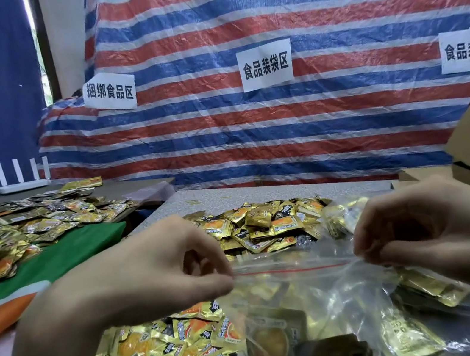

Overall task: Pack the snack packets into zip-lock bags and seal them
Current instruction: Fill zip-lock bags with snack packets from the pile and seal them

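Zip-lock bag | left grip pinches seal end | right grip pinches opposite end

Left hand and right hand level, well apart, backs up, forearms entering from the bottom corners. Both have fingers curled inward, thumb meeting fingertips in a pinch. Left pinches the left end, right the right end, of the top edge of the clear plastic zip-lock bag.

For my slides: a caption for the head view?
Left hand and right hand pinch the top of the zip-lock bag above loose snack packets.
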Tool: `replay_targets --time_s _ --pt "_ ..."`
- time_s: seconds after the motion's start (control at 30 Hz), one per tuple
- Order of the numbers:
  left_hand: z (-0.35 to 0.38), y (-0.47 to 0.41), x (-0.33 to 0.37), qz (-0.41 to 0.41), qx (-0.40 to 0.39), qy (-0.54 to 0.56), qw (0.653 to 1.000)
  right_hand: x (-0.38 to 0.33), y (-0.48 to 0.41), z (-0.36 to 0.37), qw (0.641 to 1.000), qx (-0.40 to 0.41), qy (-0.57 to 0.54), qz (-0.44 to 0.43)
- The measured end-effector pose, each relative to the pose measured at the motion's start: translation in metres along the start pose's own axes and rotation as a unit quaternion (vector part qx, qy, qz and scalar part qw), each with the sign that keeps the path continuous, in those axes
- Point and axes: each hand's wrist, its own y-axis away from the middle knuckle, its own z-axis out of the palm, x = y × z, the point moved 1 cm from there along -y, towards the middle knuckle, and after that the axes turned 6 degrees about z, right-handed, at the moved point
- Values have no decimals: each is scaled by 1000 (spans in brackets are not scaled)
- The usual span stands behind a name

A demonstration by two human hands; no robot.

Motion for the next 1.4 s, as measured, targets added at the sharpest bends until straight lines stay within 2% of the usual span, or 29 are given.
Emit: replay_targets --time_s 0.13,0.3,0.4,0.57,0.67,0.87,0.93,1.0,1.07,1.13,1.3,1.4 --pt "-8 0 -4 22 23 27 999 4 -2 0 1000 -6 -18 5" --pt "-15 6 -6 107 92 102 985 9 0 -3 1000 9 -15 -13" --pt "-17 8 -5 104 102 137 980 10 3 -6 1000 16 -15 -12" --pt "-12 4 -3 13 39 68 997 -1 2 -1 999 46 4 -25" --pt "-10 3 -3 4 30 45 999 -5 2 -1 997 66 -10 -27" --pt "-3 3 11 103 54 15 993 -10 7 0 998 -29 37 31" --pt "0 0 17 133 64 -5 989 -17 -2 10 998 11 19 53" --pt "3 -3 21 158 66 -31 985 -27 -5 23 996 71 56 12" --pt "3 -2 25 181 70 -36 980 -38 -4 36 984 63 161 -44" --pt "1 1 25 189 76 -27 979 -39 0 47 982 25 181 -58" --pt "-2 1 22 195 79 -2 978 -52 -13 59 986 96 113 -82" --pt "0 0 21 201 74 5 977 -55 -13 60 988 97 98 -72"
